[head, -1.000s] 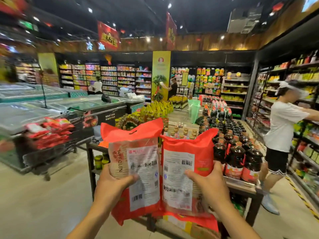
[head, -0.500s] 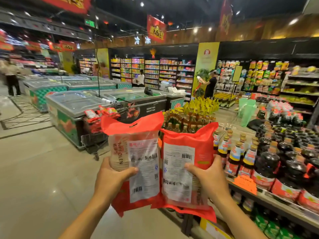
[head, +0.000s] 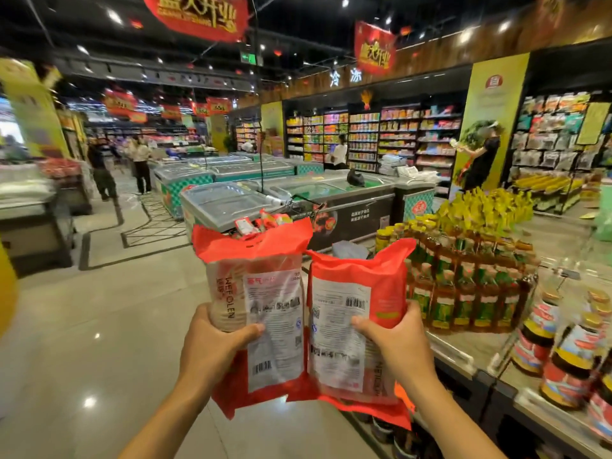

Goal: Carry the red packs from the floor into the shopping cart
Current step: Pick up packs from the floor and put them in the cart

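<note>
Two red packs are held upright in front, side by side, edges touching. The left pack [head: 261, 293] is gripped by the left hand [head: 212, 346], thumb pressed across the white label, fingers curled behind. The right pack [head: 357, 293] is gripped the same way by the right hand [head: 397, 346]. The shopping cart [head: 299, 207] is partly hidden behind the pack tops, beside a glass-topped freezer [head: 225, 200]; more red packets [head: 265, 223] are piled in it. Bottles [head: 463, 286] are stacked on a display to the right.

Red packs [head: 359, 313] with white labels; teal-patterned freezers [head: 185, 190]
</note>
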Demonstrator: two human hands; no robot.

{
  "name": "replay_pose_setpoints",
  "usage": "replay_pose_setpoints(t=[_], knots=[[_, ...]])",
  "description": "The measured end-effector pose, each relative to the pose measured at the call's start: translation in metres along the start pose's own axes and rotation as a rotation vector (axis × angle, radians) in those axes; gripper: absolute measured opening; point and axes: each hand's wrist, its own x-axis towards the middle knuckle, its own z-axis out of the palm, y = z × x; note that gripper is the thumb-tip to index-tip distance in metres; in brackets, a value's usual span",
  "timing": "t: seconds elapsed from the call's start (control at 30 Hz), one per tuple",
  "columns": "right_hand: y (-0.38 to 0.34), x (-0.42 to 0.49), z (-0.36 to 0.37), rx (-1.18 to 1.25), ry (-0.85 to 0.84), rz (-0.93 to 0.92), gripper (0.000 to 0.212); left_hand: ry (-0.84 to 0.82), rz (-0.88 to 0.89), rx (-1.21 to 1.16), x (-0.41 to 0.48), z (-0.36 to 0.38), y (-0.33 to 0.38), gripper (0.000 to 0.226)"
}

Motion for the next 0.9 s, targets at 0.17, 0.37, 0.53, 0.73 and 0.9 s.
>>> replay_pose_setpoints(t=[0.17,0.37,0.53,0.73,0.9], knots=[[0.001,0.080,0.034,0.011,-0.057,-0.037,0.087,0.068,0.002,0.027,0.053,0.017,0.003,0.069],[-0.001,0.144,0.076,0.016,-0.132,-0.050,0.087,0.150,-0.029,0.067,0.106,0.030,0.001,0.080],[-0.006,0.188,0.112,0.026,-0.190,-0.042,0.081,0.179,-0.036,0.101,0.153,0.035,-0.008,0.073],[-0.017,0.243,0.165,-0.014,-0.211,-0.074,0.079,0.199,-0.049,0.108,0.229,0.036,-0.027,0.071],[-0.031,0.300,0.226,-0.049,-0.199,-0.100,0.070,0.183,-0.027,0.096,0.313,0.031,-0.041,0.064]])
